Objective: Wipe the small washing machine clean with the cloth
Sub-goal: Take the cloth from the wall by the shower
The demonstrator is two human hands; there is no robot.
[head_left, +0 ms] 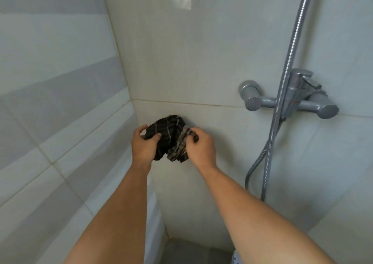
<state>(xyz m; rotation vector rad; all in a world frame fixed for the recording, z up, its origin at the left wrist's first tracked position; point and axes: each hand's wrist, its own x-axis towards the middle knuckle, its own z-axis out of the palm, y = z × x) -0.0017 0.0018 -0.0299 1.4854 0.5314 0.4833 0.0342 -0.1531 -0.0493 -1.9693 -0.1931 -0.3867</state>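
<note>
A dark cloth [170, 134] with thin pale stripes is bunched up between both of my hands, held in the air in front of a tiled wall corner. My left hand [144, 144] grips its left side, thumb on top. My right hand [199, 144] pinches its lighter, brownish right edge. A small white and blue piece [235, 258] at the bottom edge, beside my right forearm, may belong to the washing machine; I cannot tell for sure.
A chrome shower mixer tap [290, 98] is fixed to the wall on the right, with a metal hose [282, 94] running up and looping down. Pale tiled walls meet in a corner [129, 94]. A grey floor patch [193, 251] shows below.
</note>
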